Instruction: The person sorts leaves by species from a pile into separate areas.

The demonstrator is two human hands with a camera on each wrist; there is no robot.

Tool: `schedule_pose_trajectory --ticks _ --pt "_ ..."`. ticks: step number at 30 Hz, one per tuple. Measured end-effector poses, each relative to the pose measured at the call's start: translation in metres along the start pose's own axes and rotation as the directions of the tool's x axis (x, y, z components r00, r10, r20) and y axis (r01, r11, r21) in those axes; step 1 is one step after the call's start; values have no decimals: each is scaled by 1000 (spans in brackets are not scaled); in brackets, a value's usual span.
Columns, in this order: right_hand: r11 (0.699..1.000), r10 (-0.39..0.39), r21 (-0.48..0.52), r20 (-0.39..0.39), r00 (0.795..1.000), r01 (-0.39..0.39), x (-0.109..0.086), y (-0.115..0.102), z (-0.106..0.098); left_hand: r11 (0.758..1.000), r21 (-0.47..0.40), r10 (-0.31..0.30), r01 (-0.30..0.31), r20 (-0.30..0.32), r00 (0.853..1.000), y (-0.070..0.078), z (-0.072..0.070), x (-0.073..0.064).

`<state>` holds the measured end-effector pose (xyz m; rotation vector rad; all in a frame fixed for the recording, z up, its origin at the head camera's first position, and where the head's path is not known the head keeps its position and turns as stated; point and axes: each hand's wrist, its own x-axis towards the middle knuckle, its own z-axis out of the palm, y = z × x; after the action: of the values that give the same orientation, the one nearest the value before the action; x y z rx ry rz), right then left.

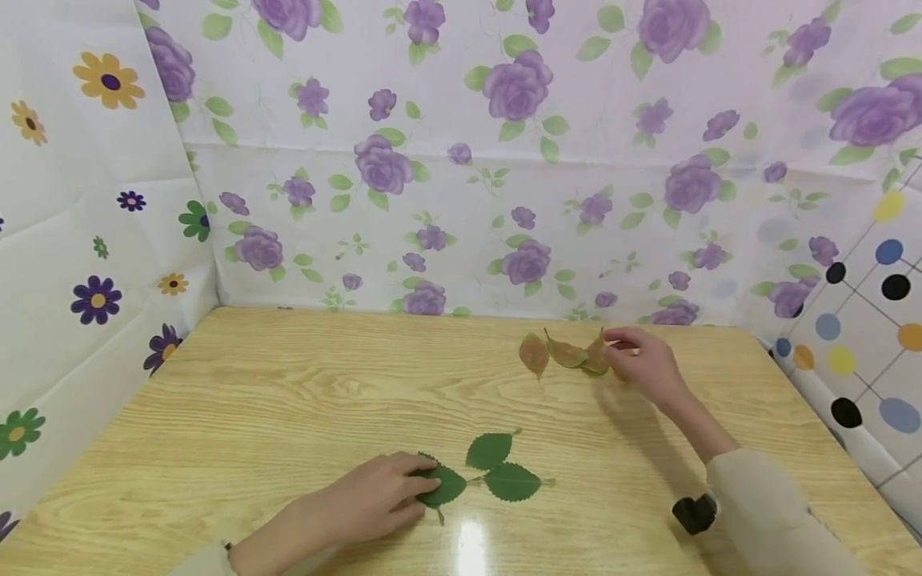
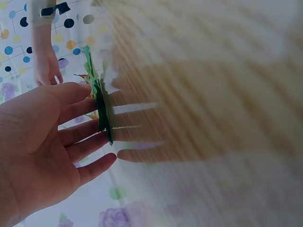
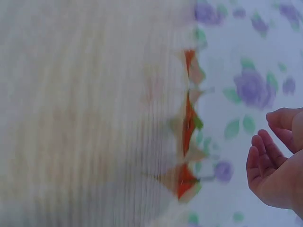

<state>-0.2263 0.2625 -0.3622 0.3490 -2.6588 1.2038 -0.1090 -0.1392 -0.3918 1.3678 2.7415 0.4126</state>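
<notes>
On the wooden table, a green leaf point(image 1: 450, 486) with toothed edges lies partly under my left hand point(image 1: 374, 498), whose nearly straight fingers rest on it. Two more green leaves, an upper one point(image 1: 489, 451) and a lower one point(image 1: 513, 482), lie just to its right. Farther back is a row of reddish-brown leaves: one pointing down point(image 1: 535, 354), a middle one point(image 1: 566, 354), and another point(image 1: 596, 357) beside my right fingertips. My right hand point(image 1: 648, 374) hovers there, fingers loosely bent; the right wrist view shows nothing between thumb and fingers point(image 3: 265, 146).
Purple-flowered cloth point(image 1: 432, 200) hangs along the table's point(image 1: 324, 384) back edge. Cloth with coloured flowers point(image 1: 72, 240) stands at the left, dotted cloth point(image 1: 864, 336) at the right. A black strap piece point(image 1: 695, 513) sits at my right sleeve.
</notes>
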Motion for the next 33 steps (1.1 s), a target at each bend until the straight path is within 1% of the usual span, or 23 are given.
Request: schedule_pose_trajectory --ticks 2,4,6,9,11,12,14,15,17,18,20,22,24,28,31,33 --pt "995 -94 -27 29 995 94 -7 -11 11 1000 -2 -2 2 4 1000 0 -1 0" --pt "980 -189 -47 75 979 193 -14 -22 23 1000 1 4 -4 0 1000 -1 -1 1" --pt "962 -260 -44 140 955 268 -23 -32 34 1000 -1 7 -7 -7 1000 -1 -2 1" --pt "933 -341 -24 265 902 360 -37 -44 50 1000 2 12 -12 -23 1000 -1 -2 1" --pt "910 -383 -20 342 858 414 -47 -51 60 1000 4 10 -10 -32 999 -1 -2 2" --pt "891 -412 -25 375 830 453 -51 -54 64 1000 6 9 -9 -34 999 0 -2 2" --pt "841 -476 -38 424 771 540 -59 -57 71 1000 12 8 -8 -41 999 1 -3 3" --pt "807 -510 -47 445 736 588 -63 -59 74 1000 15 10 -9 -43 999 1 -3 4" --pt "743 -557 -71 487 673 666 -68 -61 79 1000 16 10 -9 -47 999 3 -4 7" --pt "717 -568 -78 510 646 693 -70 -61 81 1000 18 8 -7 -48 999 3 -5 8" --pt "684 -570 -85 558 603 725 -72 -62 85 1000 15 4 -4 -46 999 5 -7 11" --pt "672 -542 -104 605 583 733 -74 -63 88 1000 18 -2 3 -40 999 6 -8 14" --pt "669 -512 -122 640 573 733 -75 -63 90 1000 27 -10 11 -36 999 8 -8 16" --pt "662 -491 -149 655 574 735 -78 -62 93 998 53 -32 33 -27 999 9 -5 20" --pt "660 -501 -147 644 578 737 -78 -61 94 996 71 -56 57 -17 998 10 -4 22" --pt "651 -514 -145 638 574 745 -78 -60 95 995 69 -69 70 -19 997 10 -4 23"
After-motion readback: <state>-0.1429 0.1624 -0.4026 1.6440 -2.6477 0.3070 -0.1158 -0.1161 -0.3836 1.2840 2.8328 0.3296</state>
